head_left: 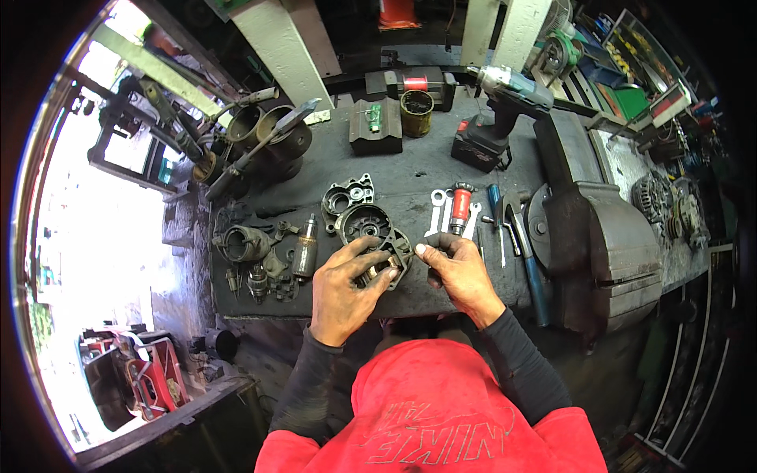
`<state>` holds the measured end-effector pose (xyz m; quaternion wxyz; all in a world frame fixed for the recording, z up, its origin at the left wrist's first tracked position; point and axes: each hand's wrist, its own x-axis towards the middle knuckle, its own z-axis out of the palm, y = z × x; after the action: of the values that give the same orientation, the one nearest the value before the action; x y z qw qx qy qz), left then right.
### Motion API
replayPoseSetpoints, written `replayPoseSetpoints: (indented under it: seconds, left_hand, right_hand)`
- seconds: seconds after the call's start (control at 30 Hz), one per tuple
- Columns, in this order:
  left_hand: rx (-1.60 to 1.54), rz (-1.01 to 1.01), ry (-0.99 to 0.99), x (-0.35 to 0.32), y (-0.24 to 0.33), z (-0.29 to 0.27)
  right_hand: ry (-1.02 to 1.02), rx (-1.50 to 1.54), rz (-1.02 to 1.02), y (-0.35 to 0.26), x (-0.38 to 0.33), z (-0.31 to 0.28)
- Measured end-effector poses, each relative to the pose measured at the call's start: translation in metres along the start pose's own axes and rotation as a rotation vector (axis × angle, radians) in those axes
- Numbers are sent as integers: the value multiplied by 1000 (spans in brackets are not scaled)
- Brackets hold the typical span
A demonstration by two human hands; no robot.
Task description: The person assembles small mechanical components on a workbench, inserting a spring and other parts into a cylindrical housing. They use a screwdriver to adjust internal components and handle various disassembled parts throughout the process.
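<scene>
A grey cast metal housing (364, 223) with round openings lies on the dark workbench in front of me. My left hand (344, 293) grips its near end, thumb and fingers curled around the casting, with a small coppery piece (393, 260) showing between them. Close by the housing's right edge, my right hand (464, 277) is closed, thumb and forefinger pinched together; what they hold, if anything, is too small to make out. Left of the housing stands a motor armature (306, 251), beside a round metal end casing (241, 243) and several small greasy parts.
Spanners (436, 213), a red-handled driver (460, 206), a screwdriver (495, 213) and pliers (530, 264) lie to the right. Beyond them are a large bench vise (603, 244) and a cordless impact wrench (501, 110). A grooved metal block (375, 140) and a tin (416, 114) stand behind.
</scene>
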<state>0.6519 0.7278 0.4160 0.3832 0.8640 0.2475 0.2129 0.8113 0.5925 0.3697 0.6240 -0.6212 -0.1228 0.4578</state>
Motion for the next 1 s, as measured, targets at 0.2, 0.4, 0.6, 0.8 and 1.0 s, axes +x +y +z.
replayPoseSetpoints:
  seconds: [0.2,0.4,0.6,0.8,1.0]
  left_hand:
    - [-2,30,-45,5,-3,-3]
    - [31,77,-46,7,-4,-3]
    - [56,84,-65,6,-2,-6]
    - [62,58,-49,4,-1,-8]
    - [43,6,-46,-3,2,-7]
  right_hand:
    - [26,-41,-12,-2,-3,11]
    - [33,11,1,-2,-6,14]
    - [85,-61,-50,0,-15,22]
    - [67,-162,-170,3,-30,27]
    - [44,-138,-160,5,-47,30]
